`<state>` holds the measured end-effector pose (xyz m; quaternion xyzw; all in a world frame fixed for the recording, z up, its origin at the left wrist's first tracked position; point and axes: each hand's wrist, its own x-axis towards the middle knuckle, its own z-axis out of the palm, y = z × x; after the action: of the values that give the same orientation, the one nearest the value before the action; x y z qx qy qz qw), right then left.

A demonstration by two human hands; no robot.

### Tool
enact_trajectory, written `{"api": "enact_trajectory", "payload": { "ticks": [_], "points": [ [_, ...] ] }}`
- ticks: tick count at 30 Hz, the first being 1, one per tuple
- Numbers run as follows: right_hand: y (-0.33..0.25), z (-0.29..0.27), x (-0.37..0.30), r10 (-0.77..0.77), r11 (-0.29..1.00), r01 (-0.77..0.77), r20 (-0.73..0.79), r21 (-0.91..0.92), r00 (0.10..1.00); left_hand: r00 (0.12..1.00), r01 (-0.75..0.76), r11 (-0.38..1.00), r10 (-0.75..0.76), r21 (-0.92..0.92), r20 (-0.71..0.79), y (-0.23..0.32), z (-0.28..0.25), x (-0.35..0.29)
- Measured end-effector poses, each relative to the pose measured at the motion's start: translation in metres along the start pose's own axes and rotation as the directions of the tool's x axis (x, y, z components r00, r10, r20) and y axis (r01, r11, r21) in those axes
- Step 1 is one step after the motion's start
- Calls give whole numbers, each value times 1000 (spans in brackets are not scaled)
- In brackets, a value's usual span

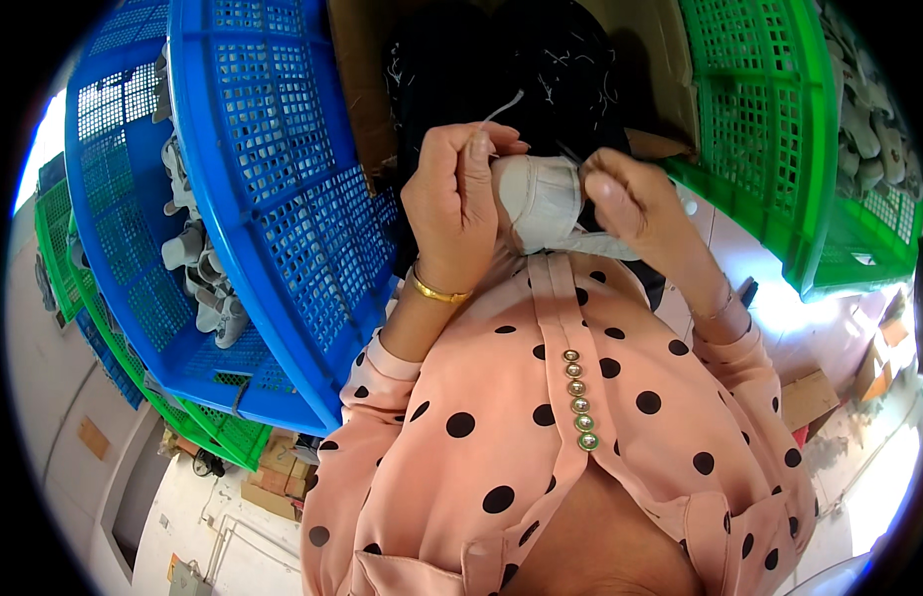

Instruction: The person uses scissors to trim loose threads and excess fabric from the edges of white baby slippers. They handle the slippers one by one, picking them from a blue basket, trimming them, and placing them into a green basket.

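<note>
A small white shoe (553, 211) lies between my hands, close to my body and over my lap. My left hand (449, 204) is closed at the shoe's left side, thumb and fingers pinched together. A short white cord (505, 105) sticks up from its fingertips. On the shoe's right side my right hand (640, 204) is closed, its fingers curled. A thin dark tip shows beside those fingers, but what they hold is too small and hidden to name.
At my left stands a tall blue plastic crate (268, 129) with several white shoes (211, 288) beyond its wall. On the right is a green crate (751, 99) by more pale shoes (868, 129). A cardboard box (665, 60) surrounds my dark, thread-strewn lap (491, 60).
</note>
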<state>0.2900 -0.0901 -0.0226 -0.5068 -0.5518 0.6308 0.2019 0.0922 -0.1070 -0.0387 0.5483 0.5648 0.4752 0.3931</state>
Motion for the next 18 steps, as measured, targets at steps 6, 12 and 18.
{"api": "enact_trajectory", "payload": {
  "ticks": [6,12,18],
  "points": [
    [2,12,-5,225,836,-261,133,482,965,988,-118,974,96,192,118,-16,-10,6],
    [-8,17,-7,209,849,-231,99,474,973,849,-515,711,345,479,399,29,-30,17],
    [-7,30,-8,182,834,-199,83,514,980,866,-464,828,352,314,354,12,-23,12]
  ]
}}
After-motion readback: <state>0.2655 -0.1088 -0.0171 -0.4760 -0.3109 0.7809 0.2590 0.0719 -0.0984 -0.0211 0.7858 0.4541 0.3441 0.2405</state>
